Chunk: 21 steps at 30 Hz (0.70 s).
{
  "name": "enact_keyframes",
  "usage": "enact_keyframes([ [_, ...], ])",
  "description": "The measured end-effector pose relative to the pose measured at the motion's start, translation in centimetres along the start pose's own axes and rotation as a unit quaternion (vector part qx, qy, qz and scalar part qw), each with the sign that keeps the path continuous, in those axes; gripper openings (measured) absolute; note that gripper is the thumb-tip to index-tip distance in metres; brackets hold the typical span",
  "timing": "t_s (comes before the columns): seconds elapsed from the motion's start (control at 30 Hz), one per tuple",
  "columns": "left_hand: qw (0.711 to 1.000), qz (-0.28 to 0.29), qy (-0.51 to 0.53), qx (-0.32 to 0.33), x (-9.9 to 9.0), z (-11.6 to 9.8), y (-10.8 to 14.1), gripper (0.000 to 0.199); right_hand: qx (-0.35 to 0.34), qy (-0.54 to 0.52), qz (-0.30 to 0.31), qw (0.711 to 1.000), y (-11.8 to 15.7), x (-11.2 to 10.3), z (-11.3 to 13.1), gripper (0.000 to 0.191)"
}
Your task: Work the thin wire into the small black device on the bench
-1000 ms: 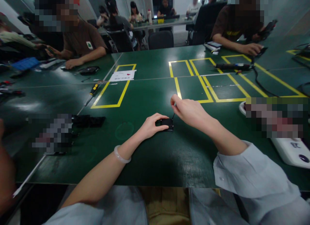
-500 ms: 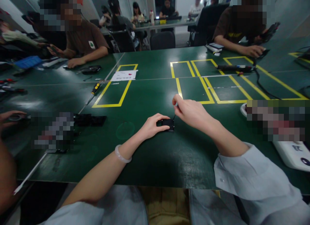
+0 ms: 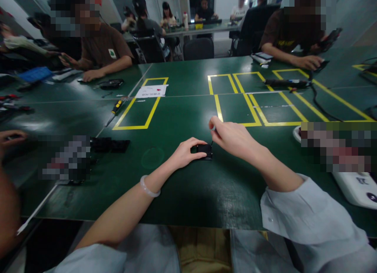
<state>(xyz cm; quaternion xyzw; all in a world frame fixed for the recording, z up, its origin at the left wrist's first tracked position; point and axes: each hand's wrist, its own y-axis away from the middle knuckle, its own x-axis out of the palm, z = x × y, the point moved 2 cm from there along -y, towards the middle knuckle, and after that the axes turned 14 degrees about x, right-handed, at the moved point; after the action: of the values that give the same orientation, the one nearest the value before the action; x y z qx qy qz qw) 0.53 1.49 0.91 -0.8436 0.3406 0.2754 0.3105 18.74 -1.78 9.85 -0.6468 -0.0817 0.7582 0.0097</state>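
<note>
From the head camera, my left hand (image 3: 184,154) pinches a small black boxy part (image 3: 204,150) against the dark green tabletop (image 3: 182,186), fingers clamped on its near end. My right hand (image 3: 232,137) grips a thin dark tool (image 3: 211,141), fingers closed round it, tip at the part's right edge. I judge the tip could slip off and skid the part sideways. Yellow tape rectangles (image 3: 235,100) mark the table; a yellow-handled screwdriver (image 3: 115,108) lies well apart. Other people sit working around it.
</note>
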Motion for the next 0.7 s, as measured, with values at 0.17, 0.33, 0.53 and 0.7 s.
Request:
enact_keyframes([
  [0.17, 1.0, 0.0, 0.005, 0.004, 0.07, 0.13, 0.03, 0.035, 0.007, 0.023, 0.008, 1.0, 0.0, -0.08, 0.04, 0.027],
  [0.33, 1.0, -0.001, 0.001, 0.002, 0.09, 0.1, 0.06, 0.036, -0.003, 0.017, 0.015, 1.0, 0.02, -0.09, 0.11, 0.025],
  [0.53, 1.0, -0.002, -0.001, 0.004, 0.04, 0.08, 0.08, 0.035, -0.013, -0.015, 0.009, 1.0, 0.33, -0.35, 0.17, 0.022],
  [0.7, 1.0, 0.002, -0.004, 0.001, 0.03, 0.04, -0.02, 0.036, -0.002, 0.013, 0.013, 1.0, 0.11, -0.21, 0.15, 0.026],
])
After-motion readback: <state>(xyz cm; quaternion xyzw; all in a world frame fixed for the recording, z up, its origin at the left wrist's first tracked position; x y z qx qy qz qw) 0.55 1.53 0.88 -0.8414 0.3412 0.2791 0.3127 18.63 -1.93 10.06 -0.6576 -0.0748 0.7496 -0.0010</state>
